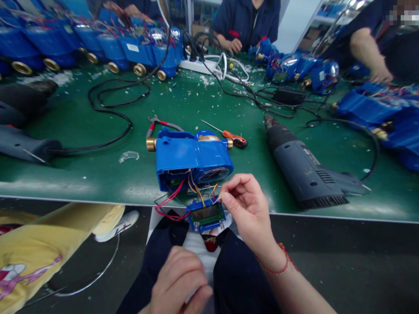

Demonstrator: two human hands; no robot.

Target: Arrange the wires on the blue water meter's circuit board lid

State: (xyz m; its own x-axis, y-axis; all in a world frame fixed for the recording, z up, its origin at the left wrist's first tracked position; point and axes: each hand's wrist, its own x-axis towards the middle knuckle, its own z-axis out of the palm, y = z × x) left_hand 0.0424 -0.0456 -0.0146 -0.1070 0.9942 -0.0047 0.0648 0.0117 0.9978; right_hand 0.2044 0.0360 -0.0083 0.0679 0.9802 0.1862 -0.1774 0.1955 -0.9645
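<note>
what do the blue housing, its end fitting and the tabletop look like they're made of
Blue housing: likely moulded plastic, glossy, with soft highlights and rounded edges. End fitting: looks like brass, a shiny yellow metal ring. Tabletop: probably a green rubber or vinyl mat, smooth with a dull sheen.

Green workbench, blue meter housing near its front edge, screwdriver just behind it, heat gun to its right, black cable to its left

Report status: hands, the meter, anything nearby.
Right hand pinching wires by the display board. Left hand closed, low at lap. Blue meter at table edge; heat gun to its right.
</note>
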